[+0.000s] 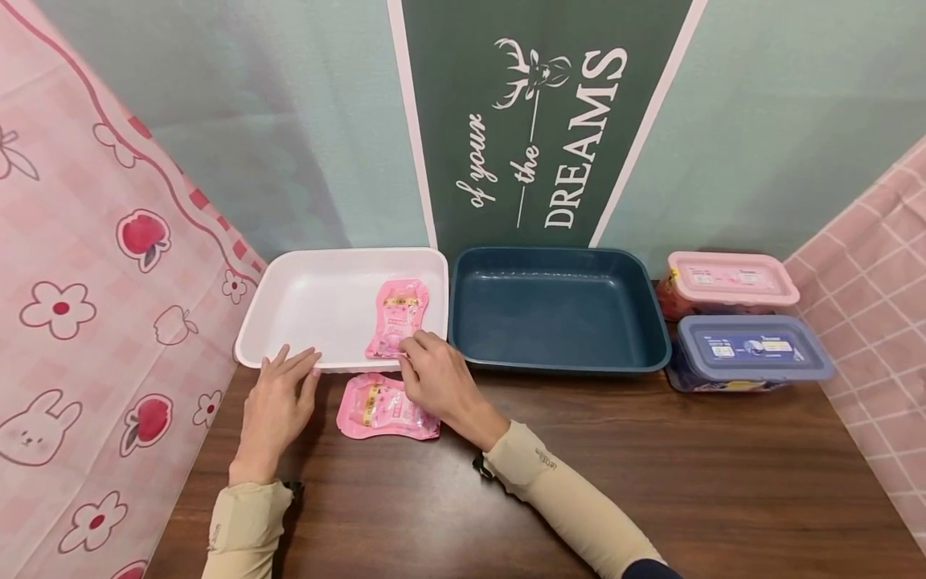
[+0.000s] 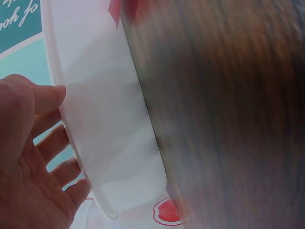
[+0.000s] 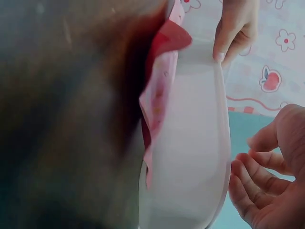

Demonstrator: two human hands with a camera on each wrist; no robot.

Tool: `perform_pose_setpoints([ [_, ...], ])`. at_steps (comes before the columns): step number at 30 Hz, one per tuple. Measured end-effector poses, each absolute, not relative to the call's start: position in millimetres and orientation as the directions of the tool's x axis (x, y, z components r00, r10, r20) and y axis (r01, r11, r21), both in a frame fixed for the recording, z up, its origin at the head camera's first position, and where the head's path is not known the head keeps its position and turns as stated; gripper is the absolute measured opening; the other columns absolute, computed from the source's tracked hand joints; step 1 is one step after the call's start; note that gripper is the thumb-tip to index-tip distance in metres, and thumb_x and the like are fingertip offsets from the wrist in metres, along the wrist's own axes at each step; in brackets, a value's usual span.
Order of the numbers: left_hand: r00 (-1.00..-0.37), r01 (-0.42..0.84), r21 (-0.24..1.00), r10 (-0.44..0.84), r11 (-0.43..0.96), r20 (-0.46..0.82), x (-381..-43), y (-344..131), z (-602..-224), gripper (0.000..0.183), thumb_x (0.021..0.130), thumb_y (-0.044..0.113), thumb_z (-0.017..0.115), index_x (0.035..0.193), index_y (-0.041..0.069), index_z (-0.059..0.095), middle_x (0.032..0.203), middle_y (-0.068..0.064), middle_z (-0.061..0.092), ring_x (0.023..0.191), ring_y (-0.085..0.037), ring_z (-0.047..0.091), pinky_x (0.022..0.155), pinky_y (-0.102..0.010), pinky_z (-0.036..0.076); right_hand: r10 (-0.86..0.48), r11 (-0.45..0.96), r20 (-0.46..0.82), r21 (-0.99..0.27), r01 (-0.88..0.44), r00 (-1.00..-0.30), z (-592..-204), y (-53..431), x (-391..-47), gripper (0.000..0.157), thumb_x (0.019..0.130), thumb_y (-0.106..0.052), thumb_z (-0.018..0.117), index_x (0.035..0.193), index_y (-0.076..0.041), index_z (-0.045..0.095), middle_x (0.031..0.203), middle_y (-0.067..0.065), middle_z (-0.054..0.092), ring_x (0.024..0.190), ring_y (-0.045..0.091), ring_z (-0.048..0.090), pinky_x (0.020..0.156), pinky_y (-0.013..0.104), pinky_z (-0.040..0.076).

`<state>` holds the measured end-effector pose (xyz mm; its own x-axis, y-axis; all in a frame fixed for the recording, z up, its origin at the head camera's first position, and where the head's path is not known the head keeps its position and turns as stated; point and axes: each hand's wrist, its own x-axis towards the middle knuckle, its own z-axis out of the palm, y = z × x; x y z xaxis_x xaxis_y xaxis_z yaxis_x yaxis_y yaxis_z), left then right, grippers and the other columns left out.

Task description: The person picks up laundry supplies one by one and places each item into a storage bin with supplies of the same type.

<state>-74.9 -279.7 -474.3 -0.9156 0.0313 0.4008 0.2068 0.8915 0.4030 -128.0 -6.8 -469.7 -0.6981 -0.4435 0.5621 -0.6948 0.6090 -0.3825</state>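
Note:
One pink packet [image 1: 402, 314] lies in the right part of a white tray [image 1: 318, 310]. My right hand [image 1: 443, 379] is over the tray's front rim, fingertips at the packet's lower end. In the right wrist view, that hand's thumb and fingers [image 3: 259, 181] are loosely bent, with a gap between them and nothing held. A second pink packet [image 1: 387, 408] lies on the table just in front of the tray, partly covered by my right hand. My left hand [image 1: 276, 410] rests at the tray's front left rim, its fingers relaxed and thumb at the edge [image 2: 58, 93].
Right of the white tray stands a dark blue tray [image 1: 557, 314]. At the far right are a pink-lidded box [image 1: 734, 281] and, before it, a blue-lidded box [image 1: 752, 350]. Patterned cloths [image 1: 65, 305] hang on the sides and back of the wooden table [image 1: 615, 450].

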Motion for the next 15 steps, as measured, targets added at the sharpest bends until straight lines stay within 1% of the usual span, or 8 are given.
perform_pose_setpoints([
  [3, -0.916, 0.205, 0.405, 0.028, 0.891, 0.401, -74.6, -279.6, -474.2, 0.028, 0.102, 0.008, 0.068, 0.128, 0.003, 0.076, 0.136, -0.019, 0.073, 0.141, -0.053, 0.054, 0.121, -0.075, 0.032, -0.442, 0.610, 0.582, -0.362, -0.705, -0.682, -471.5, -7.7, -126.0, 0.008, 0.100, -0.012, 0.068, 0.101, -0.009, 0.075, 0.089, 0.002, 0.068, 0.081, 0.017, 0.065, 0.075, 0.031, 0.059],
  [6, -0.917, 0.205, 0.408, 0.028, 0.890, 0.399, -75.2, -279.1, -474.1, 0.028, 0.102, 0.008, 0.068, 0.129, 0.003, 0.076, 0.136, -0.019, 0.072, 0.141, -0.052, 0.054, 0.121, -0.075, 0.033, -0.438, 0.610, 0.601, -0.349, -0.712, -0.669, -473.4, -8.0, -124.6, 0.007, 0.100, -0.012, 0.068, 0.099, -0.010, 0.075, 0.088, 0.001, 0.067, 0.081, 0.018, 0.064, 0.075, 0.032, 0.057],
  [10, -0.916, 0.206, 0.407, 0.030, 0.890, 0.399, -76.0, -278.8, -474.4, 0.028, 0.102, 0.008, 0.068, 0.128, 0.003, 0.076, 0.136, -0.019, 0.073, 0.141, -0.052, 0.054, 0.120, -0.076, 0.033, -0.436, 0.594, 0.597, -0.370, -0.714, -0.673, -475.8, -7.4, -123.6, 0.007, 0.100, -0.011, 0.068, 0.098, -0.011, 0.074, 0.086, 0.000, 0.066, 0.079, 0.015, 0.062, 0.071, 0.029, 0.055],
  [15, -0.916, 0.206, 0.403, 0.031, 0.892, 0.399, -75.5, -279.5, -474.3, 0.027, 0.102, 0.009, 0.068, 0.127, 0.003, 0.076, 0.135, -0.018, 0.073, 0.141, -0.052, 0.054, 0.120, -0.076, 0.033, -0.451, 0.593, 0.554, -0.399, -0.699, -0.699, -474.0, -7.1, -121.4, 0.006, 0.100, -0.012, 0.069, 0.098, -0.011, 0.075, 0.085, 0.000, 0.067, 0.077, 0.014, 0.062, 0.070, 0.029, 0.056],
])
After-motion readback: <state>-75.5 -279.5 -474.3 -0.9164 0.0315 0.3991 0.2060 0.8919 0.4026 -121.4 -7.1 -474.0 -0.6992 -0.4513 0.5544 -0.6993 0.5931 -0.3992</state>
